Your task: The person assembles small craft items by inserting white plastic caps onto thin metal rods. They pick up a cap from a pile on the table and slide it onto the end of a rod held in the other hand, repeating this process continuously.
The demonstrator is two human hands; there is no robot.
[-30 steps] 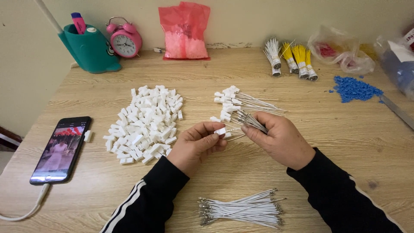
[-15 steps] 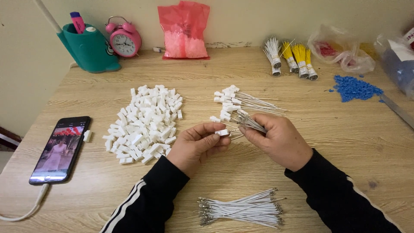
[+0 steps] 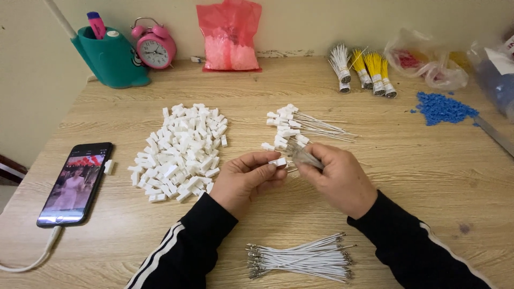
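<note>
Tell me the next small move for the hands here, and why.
Probably push the wire tip in the right hand into the small white connector pinched by the left hand. The two meet between the hands, finished wires with connectors lie just behind, and bare wires wait in front.

the blue-filled bag [image 3: 495,75] is cut off at the right edge, its contents blurred.

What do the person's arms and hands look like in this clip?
Both hands, left hand and right hand, are bare: no gloves, rings or watch visible. Both arms wear long black sleeves; the left sleeve and right sleeve each carry white stripes along the length.
</note>
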